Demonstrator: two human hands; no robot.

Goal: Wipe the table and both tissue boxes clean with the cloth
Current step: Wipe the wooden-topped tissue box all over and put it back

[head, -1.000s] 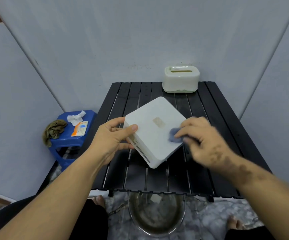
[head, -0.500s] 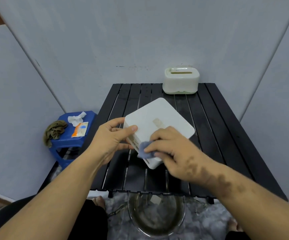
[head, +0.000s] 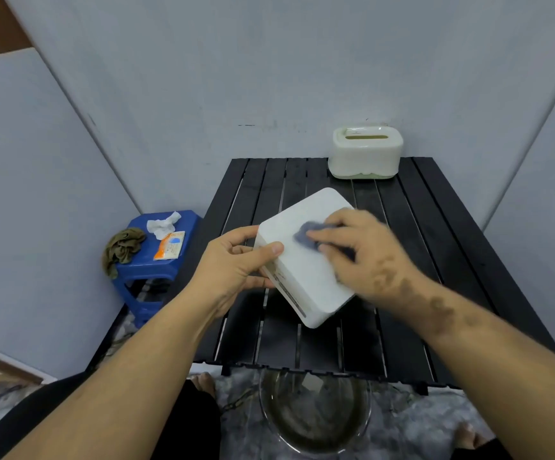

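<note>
Black slatted bench (head: pixel 435 260) across mid-frame, grey wall panels behind. Glass bowl (head: pixel 314 423) on floor under near edge, murky water inside. Blue stool (head: pixel 156 260) off to left w/ olive rag (head: pixel 121 249), crumpled tissue (head: pixel 163 223) & orange wipes pack (head: pixel 169 250) on top. Cream tissue box (head: pixel 366 157) upright at far edge, right of centre, slot up. White tissue box (head: pixel 306 277) tilted, lifted off bench at centre, broad flat face toward camera. Left hand (head: pixel 233 270) gripping its left edge: thumb on broad face, fingers (head: pixel 243 250) curled round side. Right hand (head: pixel 359 254) flat-ish on broad face, blurred; fingers pressing small blue cloth (head: pixel 306 236) onto box, upper part of face. Can't tell if cloth pinched or just pressed under fingertips.
</note>
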